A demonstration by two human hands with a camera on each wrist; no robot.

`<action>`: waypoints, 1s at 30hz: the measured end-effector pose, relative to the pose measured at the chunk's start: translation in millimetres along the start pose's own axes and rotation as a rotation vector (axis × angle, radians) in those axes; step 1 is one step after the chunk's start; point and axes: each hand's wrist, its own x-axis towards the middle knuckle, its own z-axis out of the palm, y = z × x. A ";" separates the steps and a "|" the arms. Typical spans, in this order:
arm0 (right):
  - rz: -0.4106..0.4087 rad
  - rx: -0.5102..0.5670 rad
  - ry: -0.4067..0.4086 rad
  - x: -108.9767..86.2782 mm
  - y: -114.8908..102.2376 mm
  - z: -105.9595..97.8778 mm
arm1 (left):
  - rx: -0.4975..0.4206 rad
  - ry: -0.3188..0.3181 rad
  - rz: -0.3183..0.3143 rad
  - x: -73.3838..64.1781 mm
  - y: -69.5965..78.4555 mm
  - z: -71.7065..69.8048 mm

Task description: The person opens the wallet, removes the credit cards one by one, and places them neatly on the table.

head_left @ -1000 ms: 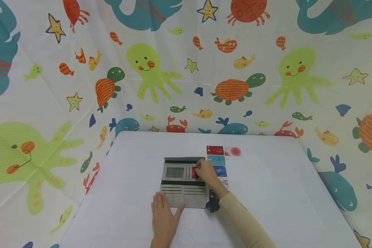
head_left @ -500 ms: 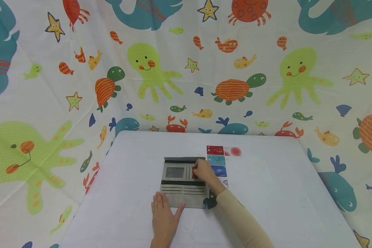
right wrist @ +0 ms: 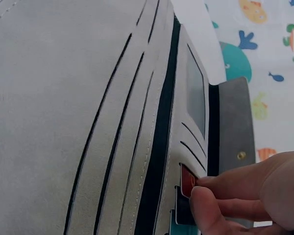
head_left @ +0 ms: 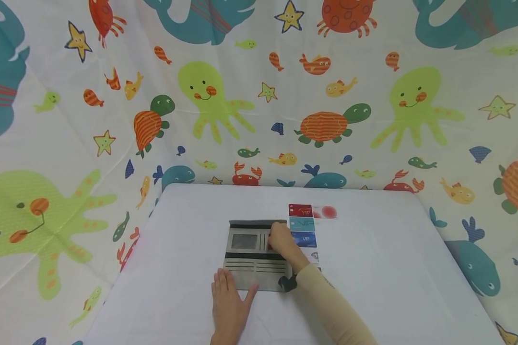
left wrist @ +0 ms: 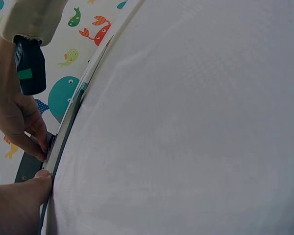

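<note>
A grey wallet (head_left: 259,278) lies unfolded on the white table, with rows of card slots and a clear window. My right hand (head_left: 284,242) is over its right part; in the right wrist view the thumb and index finger pinch a red card (right wrist: 187,181) at a slot. Edges of a dark card (right wrist: 183,208) and a teal card (right wrist: 179,225) show beside it, partly behind the fingers. Fingers extended, my left hand (head_left: 229,304) rests at the wallet's lower left corner. Its thumb (left wrist: 39,183) touches the wallet's near edge in the left wrist view.
Right of the wallet, a column holds a red VIP card (head_left: 300,210), a teal card (head_left: 301,224), a blue card (head_left: 305,239) and a white card (head_left: 311,254). A pale card with a red spot (head_left: 325,212) lies beside the top one. A sea-animal cloth (head_left: 259,115) hangs behind.
My right hand has shifted slightly and its wrist has swung left, with the wrist camera now over the wallet's lower right corner. Less of the red card shows. The left hand keeps its place.
</note>
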 end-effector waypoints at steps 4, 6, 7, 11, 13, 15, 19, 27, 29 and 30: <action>0.013 0.019 -0.008 5.1 6.7 2.7 | 0.006 -0.003 -0.003 -0.5 0.5 0.9; 0.015 0.030 -0.010 7.3 10.0 3.8 | 0.011 -0.002 -0.002 -0.3 0.8 1.4; 0.016 0.039 -0.013 7.8 11.4 4.1 | 0.013 -0.001 -0.002 -0.2 0.9 1.8; 0.020 0.088 -0.027 6.7 13.4 2.7 | 0.014 -0.001 -0.005 -0.1 0.6 2.1; 0.021 0.114 -0.027 5.9 14.1 1.7 | 0.009 0.002 -0.004 -0.2 0.4 2.0; 0.021 0.128 -0.019 5.1 15.0 1.0 | 0.006 0.003 -0.004 -0.1 0.2 2.2; 0.036 0.158 0.006 3.6 16.0 2.4 | 0.004 0.006 -0.004 0.3 0.3 2.7; 0.039 0.203 0.051 0.2 15.7 6.2 | 0.009 0.019 -0.003 0.3 -0.2 3.2; 0.032 0.213 0.060 -0.6 16.2 7.3 | 0.006 0.030 0.004 0.5 -0.9 3.3; 0.027 0.218 0.066 -1.0 16.4 8.0 | 0.002 0.038 0.011 0.6 -1.2 3.3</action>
